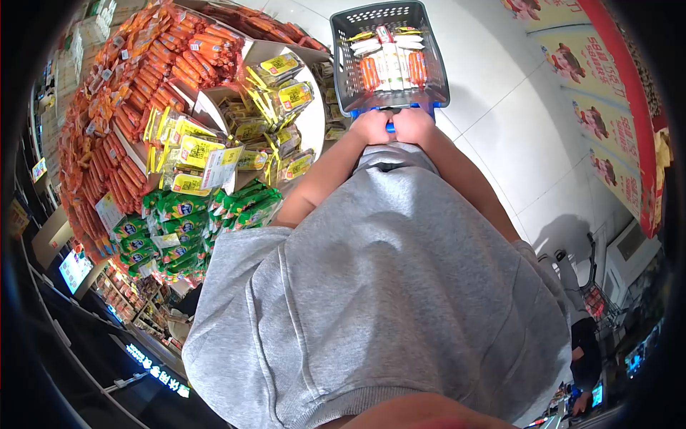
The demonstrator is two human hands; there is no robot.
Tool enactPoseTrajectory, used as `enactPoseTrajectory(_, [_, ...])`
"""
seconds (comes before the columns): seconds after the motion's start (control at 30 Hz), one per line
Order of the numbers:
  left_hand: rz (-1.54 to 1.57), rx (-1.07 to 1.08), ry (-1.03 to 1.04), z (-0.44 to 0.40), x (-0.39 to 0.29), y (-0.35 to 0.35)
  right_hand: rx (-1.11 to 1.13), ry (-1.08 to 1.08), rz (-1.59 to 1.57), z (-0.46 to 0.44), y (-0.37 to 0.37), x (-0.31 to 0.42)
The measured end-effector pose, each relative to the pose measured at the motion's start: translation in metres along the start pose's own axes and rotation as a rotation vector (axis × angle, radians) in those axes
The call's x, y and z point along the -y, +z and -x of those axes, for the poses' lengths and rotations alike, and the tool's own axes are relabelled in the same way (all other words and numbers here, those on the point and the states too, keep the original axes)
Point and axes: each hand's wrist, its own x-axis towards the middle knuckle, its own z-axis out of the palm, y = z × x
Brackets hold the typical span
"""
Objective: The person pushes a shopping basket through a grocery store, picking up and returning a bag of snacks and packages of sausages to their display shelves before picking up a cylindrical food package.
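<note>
We have 2 hands on the blue handle (pixel 391 128), left hand (pixel 371 127) and right hand (pixel 414 126) curled closed around it, side by side. Handle's at the near edge of the grey basket (pixel 435 75). Orange packs (pixel 418 69) near both near corners, white packs (pixel 393 66) between, yellow packs (pixel 363 36) toward far edge.

Lit sign (pixel 157 370), lower left: seemingly "休闲零食". Red-lettered posters (pixel 601 123), yellow packets (pixel 196 151): print unreadable.
</note>
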Motion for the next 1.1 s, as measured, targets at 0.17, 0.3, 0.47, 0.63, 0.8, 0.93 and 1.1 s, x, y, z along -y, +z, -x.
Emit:
enactPoseTrajectory(0.17, [-0.024,-0.047,-0.039,-0.014,-0.009,-0.027,-0.039,-0.024,-0.014,-0.021,-0.016,-0.018])
enactPoseTrajectory(0.3, [-0.028,-0.077,-0.048,-0.027,-0.01,-0.053,-0.075,-0.033,0.048,-0.04,-0.035,-0.026])
enactPoseTrajectory(0.47, [0.053,-0.078,-0.046,-0.064,0.011,-0.069,-0.057,-0.04,0.157,-0.073,-0.057,-0.045])
enactPoseTrajectory(0.63, [0.077,-0.067,-0.095,-0.083,0.006,-0.114,0.078,-0.005,0.213,-0.108,-0.097,-0.057])
enactPoseTrajectory(0.8, [0.163,-0.13,-0.054,-0.117,0.03,-0.124,0.033,-0.047,0.259,-0.135,-0.133,-0.067])
enactPoseTrajectory(0.93, [0.217,-0.211,-0.066,-0.133,0.038,-0.143,0.091,-0.034,0.318,-0.164,-0.147,-0.081])
enactPoseTrajectory(1.1, [0.259,-0.257,-0.119,-0.149,0.041,-0.163,0.068,-0.062,0.346,-0.186,-0.169,-0.09])
